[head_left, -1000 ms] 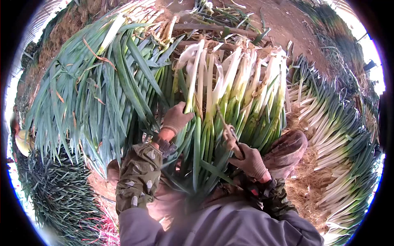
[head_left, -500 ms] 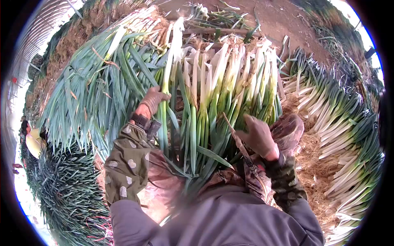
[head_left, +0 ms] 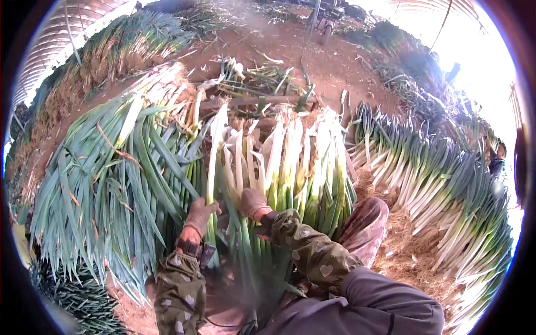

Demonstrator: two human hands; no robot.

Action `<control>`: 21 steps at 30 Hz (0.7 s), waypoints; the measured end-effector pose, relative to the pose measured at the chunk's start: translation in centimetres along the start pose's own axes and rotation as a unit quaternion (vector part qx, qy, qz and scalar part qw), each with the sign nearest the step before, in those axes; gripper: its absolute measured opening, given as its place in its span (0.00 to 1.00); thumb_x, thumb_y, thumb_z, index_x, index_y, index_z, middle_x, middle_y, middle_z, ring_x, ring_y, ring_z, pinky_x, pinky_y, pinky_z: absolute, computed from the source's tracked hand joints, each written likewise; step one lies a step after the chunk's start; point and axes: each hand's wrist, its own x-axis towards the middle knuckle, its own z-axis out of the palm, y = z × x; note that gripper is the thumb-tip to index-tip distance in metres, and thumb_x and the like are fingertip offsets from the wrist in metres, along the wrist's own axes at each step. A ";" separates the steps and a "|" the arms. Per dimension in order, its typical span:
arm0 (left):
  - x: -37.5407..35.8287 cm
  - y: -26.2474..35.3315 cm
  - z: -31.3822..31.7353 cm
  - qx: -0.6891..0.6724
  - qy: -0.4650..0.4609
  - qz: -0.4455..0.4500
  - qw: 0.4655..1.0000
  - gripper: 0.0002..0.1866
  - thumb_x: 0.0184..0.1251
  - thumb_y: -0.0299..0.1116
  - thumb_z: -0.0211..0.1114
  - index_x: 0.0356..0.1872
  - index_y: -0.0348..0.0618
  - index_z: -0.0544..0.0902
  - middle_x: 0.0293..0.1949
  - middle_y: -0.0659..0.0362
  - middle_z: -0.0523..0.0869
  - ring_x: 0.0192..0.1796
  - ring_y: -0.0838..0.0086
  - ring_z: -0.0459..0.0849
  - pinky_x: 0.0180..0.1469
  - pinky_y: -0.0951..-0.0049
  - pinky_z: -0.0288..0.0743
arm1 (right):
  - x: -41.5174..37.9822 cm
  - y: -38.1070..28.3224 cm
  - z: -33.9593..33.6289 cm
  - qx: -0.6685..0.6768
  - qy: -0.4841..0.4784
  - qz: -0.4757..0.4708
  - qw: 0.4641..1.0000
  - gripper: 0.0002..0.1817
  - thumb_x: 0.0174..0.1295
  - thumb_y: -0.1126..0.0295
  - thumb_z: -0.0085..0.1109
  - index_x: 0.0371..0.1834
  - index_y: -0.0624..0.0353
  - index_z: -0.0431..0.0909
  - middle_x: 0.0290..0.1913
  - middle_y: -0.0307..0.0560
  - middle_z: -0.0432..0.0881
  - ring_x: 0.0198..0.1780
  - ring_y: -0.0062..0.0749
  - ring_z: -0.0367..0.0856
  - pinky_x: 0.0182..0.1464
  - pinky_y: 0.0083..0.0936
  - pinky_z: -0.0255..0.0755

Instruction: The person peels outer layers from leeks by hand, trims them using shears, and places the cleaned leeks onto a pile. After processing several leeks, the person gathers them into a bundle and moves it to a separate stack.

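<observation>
My gloved left hand [head_left: 202, 215] is closed round a single green onion [head_left: 214, 162], whose white end points up and away from me. Just right of it, my gloved right hand [head_left: 254, 205] has its fingers curled in at the stalks of the pile, seemingly round a green onion; its fingertips are partly hidden. A row of green onions [head_left: 279, 159] lies before me, white shanks and roots at the far end, green leaves running toward my lap. Both sleeves are dark green with pale heart shapes.
On the left spreads a large heap of long-leaved green onions [head_left: 111, 184]. Trimmed green onions [head_left: 402, 178] lie in a curved row on the right, beside straw-like roots [head_left: 407, 237]. Loose leaves litter the bare soil [head_left: 279, 44] ahead. A person [head_left: 497, 159] is at the far right.
My right hand has crossed leftward from beside my knee to the stalks near my left hand. My left hand still holds its green onion. The view has tilted up, showing more ground ahead.
</observation>
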 end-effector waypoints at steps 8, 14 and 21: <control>-1.4 4.1 0.6 -0.112 0.051 0.102 0.987 0.10 0.62 0.25 0.67 0.41 0.36 0.76 0.28 0.56 0.82 0.25 0.68 0.82 0.29 0.65 0.82 | -0.2 -1.9 -1.5 0.099 -0.093 0.100 0.986 0.27 0.53 0.47 0.70 0.40 0.64 0.89 0.38 0.59 0.89 0.44 0.50 0.90 0.47 0.40 0.80; -1.7 4.8 -1.0 -0.095 0.092 0.147 0.980 0.09 0.67 0.28 0.69 0.37 0.37 0.77 0.25 0.59 0.80 0.22 0.73 0.78 0.25 0.70 0.77 | 2.9 -3.1 -4.2 0.468 -0.070 -0.062 0.879 0.24 0.56 0.56 0.74 0.44 0.68 0.84 0.37 0.49 0.87 0.35 0.29 0.83 0.38 0.27 0.78; -2.7 4.9 -2.5 -0.026 0.145 0.164 0.975 0.09 0.67 0.33 0.71 0.37 0.38 0.81 0.27 0.63 0.82 0.26 0.78 0.75 0.31 0.74 0.69 | 2.8 -4.0 -7.4 0.543 -0.076 -0.038 0.835 0.18 0.74 0.58 0.59 0.54 0.62 0.80 0.36 0.39 0.80 0.35 0.24 0.77 0.38 0.25 0.74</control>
